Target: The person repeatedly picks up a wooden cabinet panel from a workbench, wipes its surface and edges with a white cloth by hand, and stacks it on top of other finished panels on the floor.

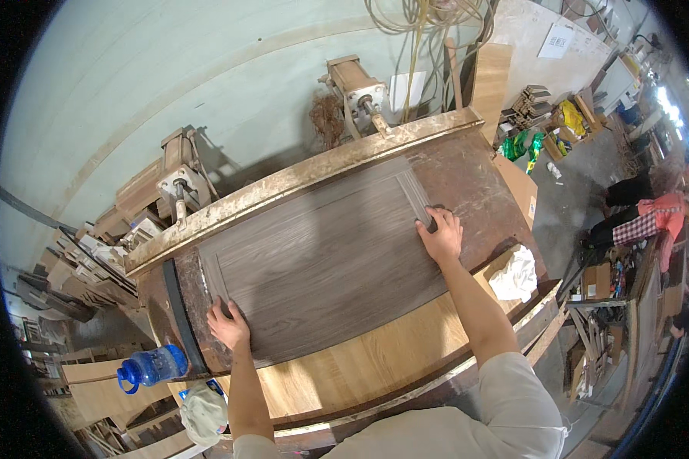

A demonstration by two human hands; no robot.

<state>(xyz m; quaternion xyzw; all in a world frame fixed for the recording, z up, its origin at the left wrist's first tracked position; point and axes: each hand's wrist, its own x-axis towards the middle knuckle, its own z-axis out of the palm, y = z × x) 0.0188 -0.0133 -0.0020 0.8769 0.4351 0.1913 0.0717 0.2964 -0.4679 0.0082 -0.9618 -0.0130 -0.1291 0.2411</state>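
A large grey wood-grain panel (321, 268) lies flat on the brown worktop (467, 172) in front of me. Narrow grooved grey strips run along its two short ends: a left strip (217, 274) and a right strip (414, 195). My left hand (228, 325) is closed at the near end of the left strip, fingers bent over the edge. On the other side, my right hand (442, 236) grips the near end of the right strip, thumb toward the panel. The undersides of both grips are hidden.
Along the far side runs a worn metal bar (306, 183), pushed by a left cylinder (180, 172) and a right cylinder (357, 88). A light wood board (360, 359) borders the near side. Nearby are a blue bottle (153, 367), crumpled white paper (515, 274) and another person (643, 218).
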